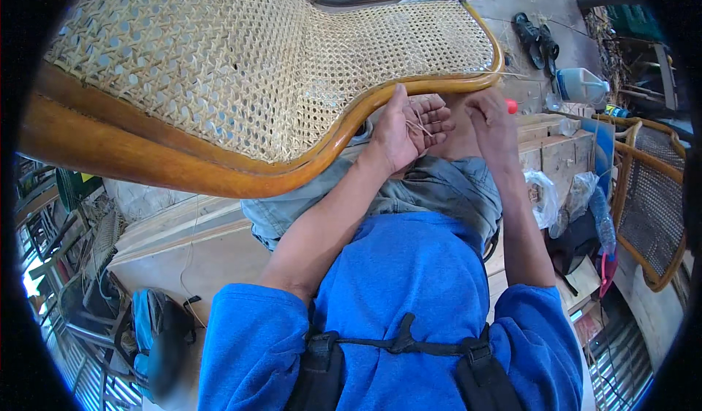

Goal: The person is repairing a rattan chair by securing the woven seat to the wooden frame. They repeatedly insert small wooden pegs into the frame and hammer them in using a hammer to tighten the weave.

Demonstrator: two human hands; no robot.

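Note:
Across my lap and to the left lies a chair with a curved brown rattan frame and a woven cane panel. My left hand is palm up beneath the frame's edge, thumb raised beside the rail. Its fingers are half curled, loosely holding thin pale cane strands. Just to the right, my right hand is closed near the frame's rounded end, with its fingers bent down together. What sits between those fingers, if anything, is too small to make out.
On the right are a wooden box, a whitish plastic jug, plastic bags and another cane-panelled frame. Black sandals lie at the far right. Wooden boards and a backpack are on the left.

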